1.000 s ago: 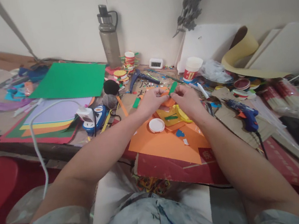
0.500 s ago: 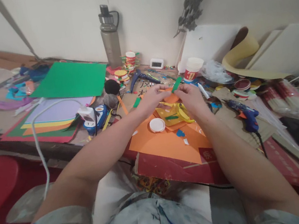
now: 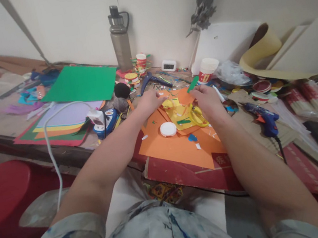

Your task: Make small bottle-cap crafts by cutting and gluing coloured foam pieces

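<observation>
well, the right hand (image 3: pixel 207 97) has a rounded orange piece (image 3: pixel 185 96) pinched at its edge, thumb and fingers closed together on it above the cluttered table. a green strip (image 3: pixel 193 83) sticks up slantwise at that piece's upper right, just by the same fingertips; from where i stand i can't tell if it's fixed on or merely gripped along with it. the left hand (image 3: pixel 150 103) hovers across from it, well apart, its fingers bent, and whether they have anything small between them i can't make out. a small yellow piece (image 3: pixel 167 104) is just beside those fingertips.

below the two hands lies a yellow sheet (image 3: pixel 176 112) with a short green scrap (image 3: pixel 183 121) on it, and a yellow looped thing (image 3: pixel 198 117) at its right side. nearer the person, a round white lid (image 3: pixel 168 129) rests on a big orange sheet (image 3: pixel 180 156), with a blue scrap (image 3: pixel 192 137) close to its right. off to the right a blue glue gun (image 3: pixel 266 120) lies on brown cardboard (image 3: pixel 246 132).
</observation>
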Demonstrator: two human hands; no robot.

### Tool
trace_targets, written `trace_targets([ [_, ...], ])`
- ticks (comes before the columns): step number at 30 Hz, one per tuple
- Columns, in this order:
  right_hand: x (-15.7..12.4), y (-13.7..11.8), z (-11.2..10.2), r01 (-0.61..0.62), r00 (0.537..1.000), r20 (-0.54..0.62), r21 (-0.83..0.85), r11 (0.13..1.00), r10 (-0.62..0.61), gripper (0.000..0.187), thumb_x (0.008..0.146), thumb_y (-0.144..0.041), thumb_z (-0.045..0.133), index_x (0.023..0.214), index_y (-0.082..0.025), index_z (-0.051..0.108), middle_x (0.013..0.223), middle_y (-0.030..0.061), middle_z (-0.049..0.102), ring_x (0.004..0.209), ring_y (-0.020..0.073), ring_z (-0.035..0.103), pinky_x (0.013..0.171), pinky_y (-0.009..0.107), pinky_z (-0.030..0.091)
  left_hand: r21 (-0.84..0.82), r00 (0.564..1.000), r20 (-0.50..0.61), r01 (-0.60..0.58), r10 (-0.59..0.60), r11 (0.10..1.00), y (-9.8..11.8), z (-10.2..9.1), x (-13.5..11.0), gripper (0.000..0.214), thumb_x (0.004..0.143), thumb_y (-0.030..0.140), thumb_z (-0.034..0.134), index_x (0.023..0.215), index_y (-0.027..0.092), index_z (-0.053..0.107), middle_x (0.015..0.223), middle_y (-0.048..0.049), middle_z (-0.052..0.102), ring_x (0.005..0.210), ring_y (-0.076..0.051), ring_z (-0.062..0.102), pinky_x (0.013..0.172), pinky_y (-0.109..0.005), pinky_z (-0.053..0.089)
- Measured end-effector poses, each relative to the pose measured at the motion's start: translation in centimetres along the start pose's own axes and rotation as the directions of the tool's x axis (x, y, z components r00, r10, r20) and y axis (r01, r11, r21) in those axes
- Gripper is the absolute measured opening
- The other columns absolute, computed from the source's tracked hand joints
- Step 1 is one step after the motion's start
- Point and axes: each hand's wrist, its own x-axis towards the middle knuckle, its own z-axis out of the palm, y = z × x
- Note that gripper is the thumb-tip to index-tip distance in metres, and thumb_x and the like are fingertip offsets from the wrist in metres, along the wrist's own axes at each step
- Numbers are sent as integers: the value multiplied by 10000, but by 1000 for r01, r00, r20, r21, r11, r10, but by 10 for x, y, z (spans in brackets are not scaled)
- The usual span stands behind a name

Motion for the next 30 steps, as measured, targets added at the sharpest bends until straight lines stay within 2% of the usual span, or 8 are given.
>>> trace_targets([
  [4,-3,-1,2,20,1000,-16,-15,1000,-20,159,761,-173,653,639,-224,565,551,-77,499,521,91,438,513,230,342,163,997,74,-49,37,985,4,3,-6,120,933,223,662,916,167,766,1059,-146,789,1008,-282,737,873,-354,535],
  [7,-3,-1,2,25,1000,-16,-11,1000,-26,146,766,-191,662,660,-225,567,580,-77,518,533,91,452,527,231,366,194,982,-43,-171,182,966,8,2,-10,191,968,165,588,1017,156,772,1166,-168,773,1075,-275,736,915,-356,549],
  [10,-1,-1,1,42,998,-57,47,998,-40,104,766,-216,670,710,-226,583,634,-71,550,573,95,484,545,226,398,222,905,-201,-330,374,918,14,2,-14,251,1038,213,531,1167,158,740,1215,-166,760,1086,-249,733,919,-336,545],
  [15,3,2,1,98,987,-142,129,987,-79,126,780,-243,669,744,-238,548,672,-74,539,593,97,480,575,229,432,327,853,-204,-402,480,855,16,5,-19,289,1059,202,488,1210,165,732,1186,-163,793,1037,-252,759,822,-327,547],
  [20,1,0,3,122,981,-172,170,978,-92,174,780,-250,676,737,-243,507,688,-67,536,616,101,492,576,226,433,176,750,-306,-561,586,809,9,9,-16,305,1043,182,547,1307,161,699,1309,-169,774,1271,-256,723,1051,-377,566],
  [22,0,-3,3,120,979,-188,194,973,-83,166,774,-241,675,733,-242,514,682,-68,534,612,99,490,570,219,434,26,770,-385,-541,508,841,8,11,-12,296,1006,153,604,1290,170,687,1316,-148,770,1238,-243,730,1061,-387,580],
  [25,-1,-9,2,103,981,-184,241,965,-58,153,754,-241,687,734,-239,535,671,-70,535,603,92,492,562,206,445,-287,845,-443,-450,299,846,9,14,-6,261,949,113,659,1202,181,665,1231,-103,777,1092,-198,747,974,-369,635],
  [30,-2,-12,-2,37,998,-65,303,952,-18,242,718,-337,752,764,-248,533,735,-50,591,627,93,537,563,208,477,-705,974,-225,-165,3,690,19,12,-6,259,942,104,624,1193,165,612,1251,-111,758,976,-151,737,684,-241,637],
])
